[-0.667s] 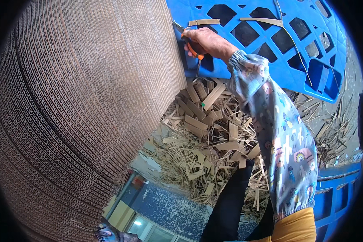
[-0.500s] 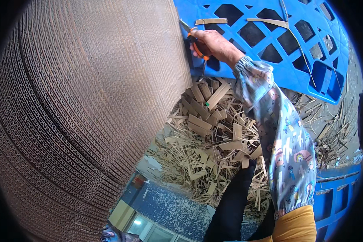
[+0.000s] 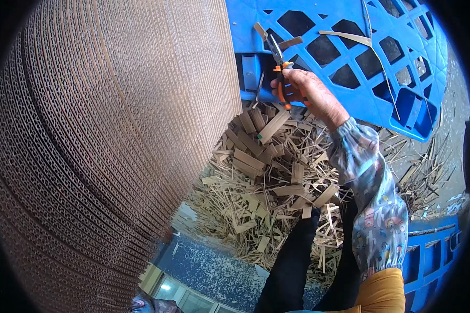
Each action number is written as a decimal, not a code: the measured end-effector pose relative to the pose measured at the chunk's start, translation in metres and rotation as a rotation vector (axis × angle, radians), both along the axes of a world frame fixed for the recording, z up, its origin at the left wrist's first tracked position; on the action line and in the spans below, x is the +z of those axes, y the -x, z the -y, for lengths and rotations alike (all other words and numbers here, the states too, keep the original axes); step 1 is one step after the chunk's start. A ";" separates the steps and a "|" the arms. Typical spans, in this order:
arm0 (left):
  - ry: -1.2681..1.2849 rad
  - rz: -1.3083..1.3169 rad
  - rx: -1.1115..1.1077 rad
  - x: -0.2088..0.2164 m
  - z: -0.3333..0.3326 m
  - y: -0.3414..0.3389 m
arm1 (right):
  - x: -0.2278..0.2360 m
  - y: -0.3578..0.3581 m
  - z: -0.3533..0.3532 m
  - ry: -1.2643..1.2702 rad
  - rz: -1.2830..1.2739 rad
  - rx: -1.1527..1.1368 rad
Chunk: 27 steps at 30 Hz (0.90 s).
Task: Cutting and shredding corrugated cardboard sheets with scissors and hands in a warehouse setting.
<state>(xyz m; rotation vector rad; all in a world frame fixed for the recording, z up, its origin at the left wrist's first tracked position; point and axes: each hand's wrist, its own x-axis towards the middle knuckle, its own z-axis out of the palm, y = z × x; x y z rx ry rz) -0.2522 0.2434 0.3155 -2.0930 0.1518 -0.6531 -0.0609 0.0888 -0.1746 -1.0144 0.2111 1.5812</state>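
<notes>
My right hand (image 3: 310,94) is closed around pliers (image 3: 281,78) with black and orange handles. The pliers point up and left over a blue plastic pallet. At their metal jaws is a brown cardboard strip (image 3: 291,43), and a short cardboard piece (image 3: 260,31) shows on the other side. Whether the jaws grip either one, I cannot tell. To the left rises a large stack of corrugated cardboard (image 3: 120,115), its fluted edges facing me. Of my left arm only a patterned sleeve (image 3: 154,304) shows at the bottom edge; that hand is out of sight.
The blue pallet (image 3: 318,21) has large openings, a cord and another cardboard strip (image 3: 347,36) on it. Below lies a heap of cardboard scraps (image 3: 256,193) around my legs (image 3: 290,261). Another blue pallet (image 3: 428,261) stands at lower right.
My right hand and the pliers have moved right and down, away from the stack's edge. The cardboard strip that lay flat on the pallet is now tilted at the jaws.
</notes>
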 end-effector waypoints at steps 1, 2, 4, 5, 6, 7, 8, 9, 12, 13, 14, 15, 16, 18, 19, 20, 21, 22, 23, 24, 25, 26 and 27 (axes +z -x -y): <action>-0.007 0.006 0.003 -0.001 0.001 -0.001 | 0.001 0.003 -0.004 -0.014 -0.022 -0.090; -0.015 0.011 0.000 -0.002 0.001 -0.001 | 0.003 0.004 -0.011 0.049 0.012 0.046; -0.041 0.026 -0.002 -0.005 0.002 -0.002 | 0.007 0.003 -0.035 0.037 0.245 0.224; -0.053 0.034 0.001 -0.006 0.003 -0.002 | 0.009 -0.001 -0.046 0.075 0.360 0.323; -0.066 0.039 0.006 -0.007 0.004 -0.003 | 0.009 -0.008 -0.053 0.059 0.340 0.309; -0.082 0.043 0.010 -0.009 0.005 -0.004 | 0.010 -0.017 -0.057 0.147 0.317 0.363; -0.098 0.050 0.015 -0.010 0.006 -0.005 | 0.009 -0.028 -0.050 0.204 0.386 0.295; -0.110 0.060 0.022 -0.011 0.007 -0.006 | 0.007 -0.039 -0.036 0.280 0.320 0.150; -0.156 0.120 0.045 -0.016 0.011 -0.010 | 0.003 -0.083 0.069 0.323 0.486 -0.013; -0.174 0.146 0.057 -0.017 0.012 -0.012 | 0.007 -0.084 0.113 0.459 0.475 -0.190; -0.193 0.169 0.065 -0.018 0.013 -0.015 | 0.012 -0.092 0.160 0.736 0.530 -0.248; -0.184 0.188 0.071 -0.018 0.015 -0.018 | 0.022 -0.093 0.213 0.711 0.398 -0.503; -0.166 0.200 0.074 -0.018 0.016 -0.020 | 0.038 -0.089 0.268 0.753 0.398 -0.583; -0.017 0.202 0.048 -0.017 0.020 -0.025 | 0.074 -0.062 0.363 0.978 0.286 -0.772; -0.008 0.160 0.047 -0.017 0.022 -0.027 | 0.097 -0.041 0.407 1.023 0.318 -0.694; 0.015 0.134 0.076 -0.015 0.026 -0.028 | 0.120 -0.018 0.444 1.141 0.421 -0.472; 0.024 0.103 0.128 -0.014 0.029 -0.029 | 0.145 0.009 0.478 1.176 0.418 -0.370; 0.016 0.078 0.174 -0.011 0.034 -0.029 | 0.168 0.034 0.505 1.173 0.408 -0.302; 0.092 0.060 0.257 -0.009 0.038 -0.028 | 0.191 0.060 0.526 1.201 0.369 -0.282; 0.133 0.024 0.261 -0.006 0.042 -0.026 | 0.216 0.080 0.548 1.133 0.442 0.197; 0.148 0.065 0.311 -0.003 0.047 -0.025 | 0.242 0.098 0.565 0.944 0.713 0.594; 0.135 0.000 0.377 0.000 0.051 -0.023 | 0.265 0.114 0.575 0.841 0.998 1.057; 0.143 -0.041 0.401 0.003 0.055 -0.022 | 0.285 0.125 0.579 0.683 0.838 1.434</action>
